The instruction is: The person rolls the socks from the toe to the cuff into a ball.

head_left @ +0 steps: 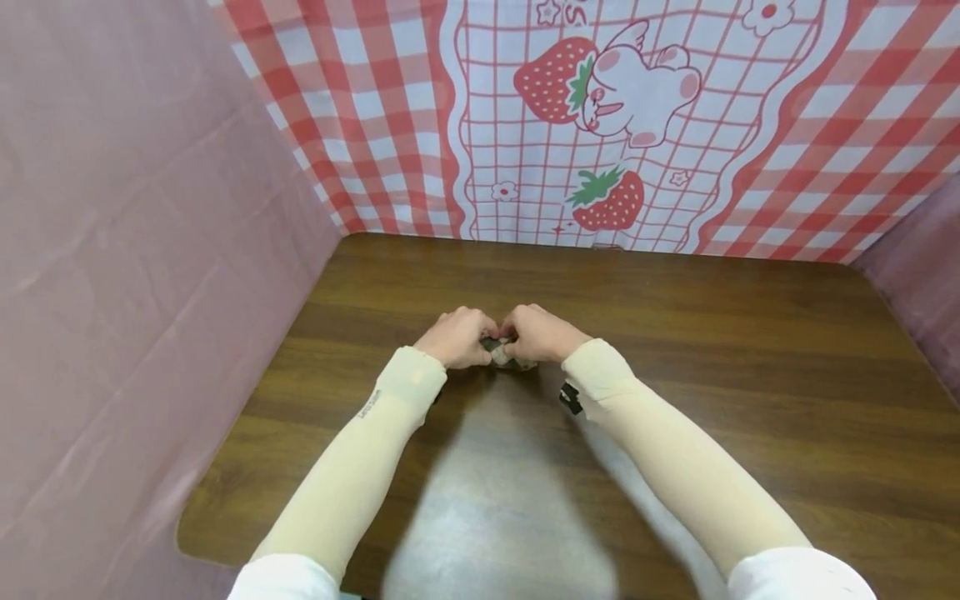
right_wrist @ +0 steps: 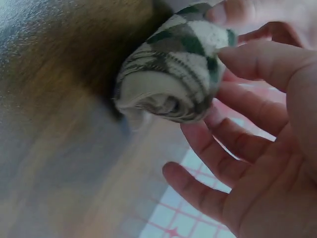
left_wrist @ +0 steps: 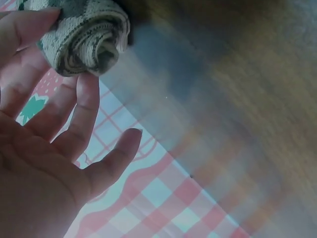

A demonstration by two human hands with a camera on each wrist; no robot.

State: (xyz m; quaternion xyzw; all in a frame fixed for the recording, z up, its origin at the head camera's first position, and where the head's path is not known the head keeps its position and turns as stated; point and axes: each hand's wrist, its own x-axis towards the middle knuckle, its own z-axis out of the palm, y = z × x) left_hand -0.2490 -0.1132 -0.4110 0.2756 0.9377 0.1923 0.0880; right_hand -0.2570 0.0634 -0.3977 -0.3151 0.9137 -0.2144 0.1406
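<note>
A rolled-up sock (head_left: 506,355) with a green, white and grey-brown diamond knit lies at the middle of the wooden table, between both hands. My left hand (head_left: 459,337) grips its left end, thumb on the near side and fingers on the far side. From the right, my right hand (head_left: 542,333) holds the other end between thumb and fingers. The left wrist view shows the spiral end of the sock (left_wrist: 91,37), the little finger standing free of it. Layered edges of the sock (right_wrist: 171,69) appear in the right wrist view. The hands nearly touch each other.
The brown wooden table (head_left: 712,358) extends to both sides, with a bright reflection in front. A red-and-white checked cloth (head_left: 390,125) with strawberries hangs behind its far edge. Pinkish fabric (head_left: 150,208) covers the left side.
</note>
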